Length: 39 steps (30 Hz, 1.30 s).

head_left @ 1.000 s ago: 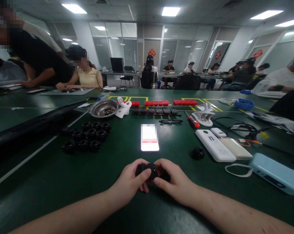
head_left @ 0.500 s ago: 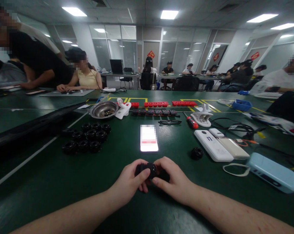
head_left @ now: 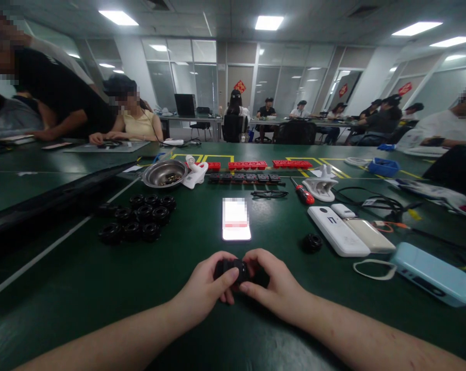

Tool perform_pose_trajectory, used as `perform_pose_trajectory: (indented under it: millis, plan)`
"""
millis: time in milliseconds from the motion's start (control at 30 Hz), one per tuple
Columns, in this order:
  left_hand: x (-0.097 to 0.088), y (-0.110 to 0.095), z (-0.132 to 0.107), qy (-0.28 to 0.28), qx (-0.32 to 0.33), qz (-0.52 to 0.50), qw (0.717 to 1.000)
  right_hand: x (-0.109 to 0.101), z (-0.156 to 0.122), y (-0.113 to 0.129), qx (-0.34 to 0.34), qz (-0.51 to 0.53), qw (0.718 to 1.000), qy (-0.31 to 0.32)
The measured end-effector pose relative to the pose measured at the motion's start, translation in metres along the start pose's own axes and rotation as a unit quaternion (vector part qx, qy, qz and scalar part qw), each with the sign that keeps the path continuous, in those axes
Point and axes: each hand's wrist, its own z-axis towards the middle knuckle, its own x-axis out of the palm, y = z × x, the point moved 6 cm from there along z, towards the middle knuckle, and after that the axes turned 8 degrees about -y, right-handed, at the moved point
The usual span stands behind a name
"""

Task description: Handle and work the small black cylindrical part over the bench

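Observation:
Both my hands meet low at the centre of the green table [head_left: 101,288]. My left hand [head_left: 204,291] and my right hand [head_left: 273,288] are closed together on a small black round part [head_left: 233,269], thumbs and fingertips pinching it from either side. Just beyond them lies a lit phone [head_left: 236,219]. One more black round part [head_left: 312,242] sits alone to the right. A cluster of several like black parts [head_left: 138,216] lies to the left.
A metal bowl [head_left: 164,173], white clip holders [head_left: 196,172], red and black strips [head_left: 248,165], a red-handled screwdriver [head_left: 303,191], white and beige power banks [head_left: 339,232], a light blue box [head_left: 434,273] and cables lie farther out. Other people sit around the tables.
My hands have stayed on the black part with only small finger shifts. The view has barely moved.

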Motion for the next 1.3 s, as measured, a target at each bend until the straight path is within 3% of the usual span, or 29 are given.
perform_pose_trajectory:
  millis: [267, 433, 700, 1300]
  plan:
    - [-0.0008, 0.0007, -0.0015, -0.009, -0.003, -0.022, 1.000, 0.0012, 0.0009, 0.0010, -0.032, -0.017, 0.999, 0.016]
    - [-0.0008, 0.0043, 0.0002, -0.002, -0.027, -0.025, 0.999, 0.0015, 0.0026, 0.0011, -0.010, -0.005, 1.000, 0.020]
    - [-0.0003, 0.0016, -0.0004, -0.004, 0.006, -0.013, 1.000, -0.0004, 0.0022, 0.0035, -0.022, -0.025, 0.999, 0.016]
    - [0.0010, 0.0003, -0.0033, 0.006, -0.012, 0.019, 1.000, 0.0014, 0.0019, -0.0052, 0.016, -0.029, 0.999, 0.018]
